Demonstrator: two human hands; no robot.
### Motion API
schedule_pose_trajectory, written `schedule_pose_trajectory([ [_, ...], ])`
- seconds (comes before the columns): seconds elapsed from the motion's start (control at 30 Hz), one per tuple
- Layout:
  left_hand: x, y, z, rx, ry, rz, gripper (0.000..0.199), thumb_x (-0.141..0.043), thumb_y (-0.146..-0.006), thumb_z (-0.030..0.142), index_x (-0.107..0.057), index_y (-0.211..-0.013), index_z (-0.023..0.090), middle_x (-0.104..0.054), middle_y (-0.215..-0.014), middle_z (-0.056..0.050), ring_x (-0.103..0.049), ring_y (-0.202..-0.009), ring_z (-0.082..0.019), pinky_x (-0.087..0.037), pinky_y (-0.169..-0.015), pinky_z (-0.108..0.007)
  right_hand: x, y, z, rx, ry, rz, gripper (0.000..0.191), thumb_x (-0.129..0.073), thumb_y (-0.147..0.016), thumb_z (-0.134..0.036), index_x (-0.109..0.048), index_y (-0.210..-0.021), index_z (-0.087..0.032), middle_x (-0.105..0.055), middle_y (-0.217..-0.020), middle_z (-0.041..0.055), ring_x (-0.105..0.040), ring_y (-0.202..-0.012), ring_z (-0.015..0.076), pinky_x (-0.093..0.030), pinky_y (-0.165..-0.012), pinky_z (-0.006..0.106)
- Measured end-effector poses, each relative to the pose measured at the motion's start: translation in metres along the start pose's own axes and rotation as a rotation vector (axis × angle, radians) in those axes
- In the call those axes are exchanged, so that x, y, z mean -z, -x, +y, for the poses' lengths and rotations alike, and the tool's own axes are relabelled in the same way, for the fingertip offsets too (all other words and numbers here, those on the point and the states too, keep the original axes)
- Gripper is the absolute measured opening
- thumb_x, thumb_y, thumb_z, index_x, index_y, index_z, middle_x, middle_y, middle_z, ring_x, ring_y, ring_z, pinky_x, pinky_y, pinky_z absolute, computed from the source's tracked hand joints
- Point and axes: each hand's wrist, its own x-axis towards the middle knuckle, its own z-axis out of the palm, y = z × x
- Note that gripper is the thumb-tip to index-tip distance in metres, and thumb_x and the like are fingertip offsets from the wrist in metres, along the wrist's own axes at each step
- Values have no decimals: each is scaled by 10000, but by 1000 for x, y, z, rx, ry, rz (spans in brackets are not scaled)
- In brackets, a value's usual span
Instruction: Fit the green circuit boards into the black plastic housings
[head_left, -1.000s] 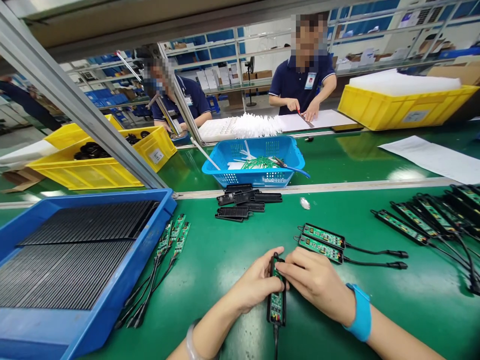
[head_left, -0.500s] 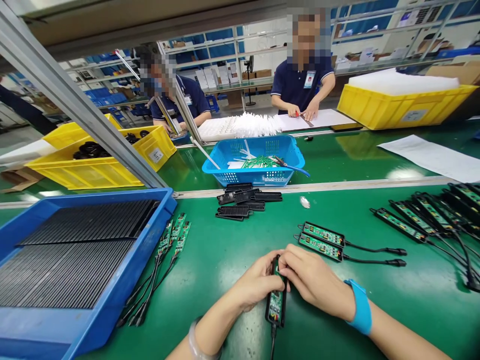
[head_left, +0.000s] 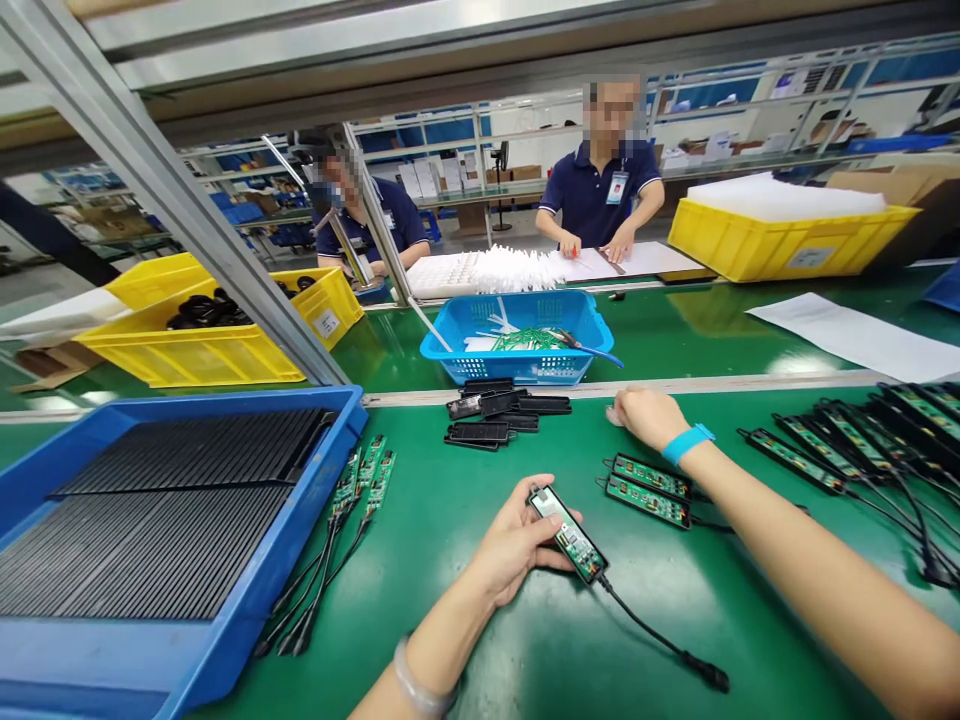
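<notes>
Black case (head_left: 568,533) with green PCB seated inside, gripped in left hand (head_left: 517,545), thumb on the board, cable (head_left: 656,632) trailing toward the lower right over the green bench (head_left: 450,560); right hand (head_left: 651,415) at the small pale item (head_left: 614,413) near the bench's far edge, fingertips touching it, can't tell if closed on it; two filled cases (head_left: 649,490) lie side by side below that hand; empty black cases (head_left: 480,432) piled just in front of the blue basket (head_left: 517,372).

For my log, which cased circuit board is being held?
The cased board in the left hand, under its thumb; the other cased boards lie on the green table.
</notes>
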Motion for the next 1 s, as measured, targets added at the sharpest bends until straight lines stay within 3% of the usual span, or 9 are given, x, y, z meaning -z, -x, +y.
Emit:
schedule_pose_trajectory([
  [0.07, 0, -1, -1, -8, 10, 15, 577, -756, -680, 337, -399, -1115, 208, -674, -922, -92, -657, -732, -202, -540, -618, -341, 4, 14, -12, 26, -6, 19, 191, -447, -858, -128, -616, -770, -109, -649, -847, 157, -619, -769, 229, -403, -650, 298],
  [0.2, -1, -4, -4, -20, 12, 64, 453, -661, -740, 476, -428, -1017, 203, -668, -842, -65, -653, -662, -186, -533, -608, -345, 9, 69, -51, 225, -172, -69, 166, -507, -895, -329, -597, -835, -203, -626, -790, 17, -589, -689, 138, -442, -622, 228],
  [0.3, -3, -5, -9, -62, -26, 98, 401, -619, -755, 499, -440, -941, 192, -644, -797, -38, -624, -612, -153, -496, -514, -255, 3, 110, -77, 356, -347, -90, 330, -642, -800, -431, -544, -1008, -194, -592, -912, 44, -584, -761, 172, -489, -649, 276],
  [0.43, -5, -6, -13, -102, -45, 142, 371, -647, -733, 467, -460, -881, 183, -548, -701, 35, -543, -539, -94, -454, -447, -191, -11, 135, -93, 422, -270, -8, 346, -564, -854, -310, -466, -1150, -160, -551, -984, 100, -580, -867, 232, -513, -717, 360],
  [0.53, -3, -5, -10, -84, -67, 87, 388, -630, -755, 480, -477, -950, 181, -556, -743, 27, -586, -609, -106, -521, -557, -242, -13, 136, -93, 401, -229, 0, 345, -503, -845, -199, -444, -1181, -148, -545, -979, 104, -585, -860, 228, -526, -721, 359],
  [0.63, 3, -5, -4, -76, -223, 68, 465, -567, -808, 483, -477, -1137, 167, -616, -906, -56, -642, -811, -171, -544, -644, -281, -8, 136, -80, 386, -107, 28, 359, -523, -779, -157, -480, -1134, -142, -551, -914, 94, -587, -809, 237, -533, -703, 385],
  [0.77, 14, -7, 5, -217, -575, 144, 396, -519, -849, 361, -496, -1179, 144, -640, -966, -108, -641, -841, -192, -523, -544, -233, -10, 141, -50, 400, 103, 103, 303, -529, -694, -120, -548, -993, -164, -552, -834, 97, -575, -756, 261, -512, -650, 411],
  [0.9, 33, -8, 24, -351, -1151, 390, 210, -521, -851, 239, -578, -1050, 200, -657, -857, -21, -630, -721, -130, -531, -636, -234, -19, 139, -29, 434, 256, 232, 262, -461, -720, -102, -571, -953, -146, -537, -807, 111, -549, -710, 269, -456, -584, 408],
  [1.0, 55, 0, 45, -315, -1356, 707, 189, -517, -832, 139, -583, -1000, 196, -620, -1006, -71, -603, -939, -192, -481, -871, -343, -18, 135, -32, 474, 207, 297, 235, -386, -844, -165, -563, -996, -135, -524, -816, 95, -535, -681, 235, -430, -575, 376],
])
